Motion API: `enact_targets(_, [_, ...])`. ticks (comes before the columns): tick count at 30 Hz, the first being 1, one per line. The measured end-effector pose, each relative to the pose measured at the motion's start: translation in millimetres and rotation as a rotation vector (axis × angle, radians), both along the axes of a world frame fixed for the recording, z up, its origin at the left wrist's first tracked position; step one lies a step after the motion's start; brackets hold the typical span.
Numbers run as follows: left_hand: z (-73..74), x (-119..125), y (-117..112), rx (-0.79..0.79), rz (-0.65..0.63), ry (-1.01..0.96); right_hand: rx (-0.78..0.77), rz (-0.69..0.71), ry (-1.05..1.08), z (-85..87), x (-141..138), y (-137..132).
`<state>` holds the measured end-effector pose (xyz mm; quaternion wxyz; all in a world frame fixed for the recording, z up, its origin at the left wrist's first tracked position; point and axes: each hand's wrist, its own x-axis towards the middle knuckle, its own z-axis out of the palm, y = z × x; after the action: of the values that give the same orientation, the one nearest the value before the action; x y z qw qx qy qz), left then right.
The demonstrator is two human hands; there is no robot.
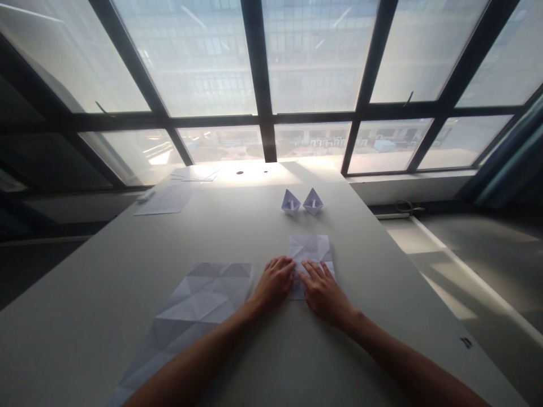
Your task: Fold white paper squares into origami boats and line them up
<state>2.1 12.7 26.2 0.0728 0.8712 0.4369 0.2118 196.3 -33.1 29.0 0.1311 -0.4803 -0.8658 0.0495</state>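
A small creased sheet of white paper (309,249) lies flat on the white table (373,265) in front of me. My left hand (274,282) rests at its near left corner, fingers curled and pressed down on the paper's edge. My right hand (324,289) lies flat on the near part of the sheet with fingers stretched out, pressing it to the table. Both hands touch each other's fingertips over the fold.
Two small folded paper boats (291,202) (313,200) stand side by side further back. A large creased sheet (190,311) lies to my left. More flat sheets (169,198) lie at the far left corner. Large windows stand behind the table.
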Motion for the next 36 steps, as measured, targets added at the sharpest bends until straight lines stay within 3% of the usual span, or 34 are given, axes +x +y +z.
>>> enact_targets(6, [8.6, 2, -6, 0.018, 0.026, 0.025, -0.048, -0.062, -0.026, -10.0, 6, 9])
enact_targets(13, [-2.9, -1, -3, 0.02, -0.146, -0.031, -0.005, -0.239, -0.007, -7.7, 21, 24])
enact_targets(20, [-7.4, -3, 1, -0.026, -0.207, -0.007, -0.051, -0.118, 0.064, 0.7, 26, 20])
enact_targets(29, [-3.3, -1, -2, 0.002, -0.194, 0.018, -0.098, -0.094, -0.11, 13.6, 5, -2])
enact_targets(36, [-3.8, 0, -3, 0.011, -0.193, 0.01, -0.144, -0.049, -0.153, 21.7, 11, 0])
